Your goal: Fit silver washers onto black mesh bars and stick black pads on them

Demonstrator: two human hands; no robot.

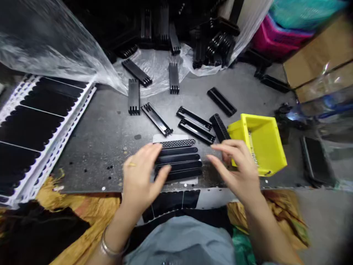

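Observation:
Several long black plastic bars (179, 159) lie side by side in a row near the table's front edge, the farthest with a perforated, honeycomb-like face. My left hand (142, 175) is at the left ends of this row, fingers stretched and thumb apart; it covers those ends, so whether it presses on them is hard to tell. To the right of the row is my right hand (238, 169), thumb and forefinger apart, with nothing visible between them. It is just left of a yellow bin (271, 143) with small metal pieces along its inside left.
Loose black bars (195, 125) are scattered beyond the row, with more heaped on plastic sheeting (157, 59) at the back. A white rack (55, 147) of black parts stands at left. On the right are a dark phone-like slab (317, 158) and a cardboard box (320, 59).

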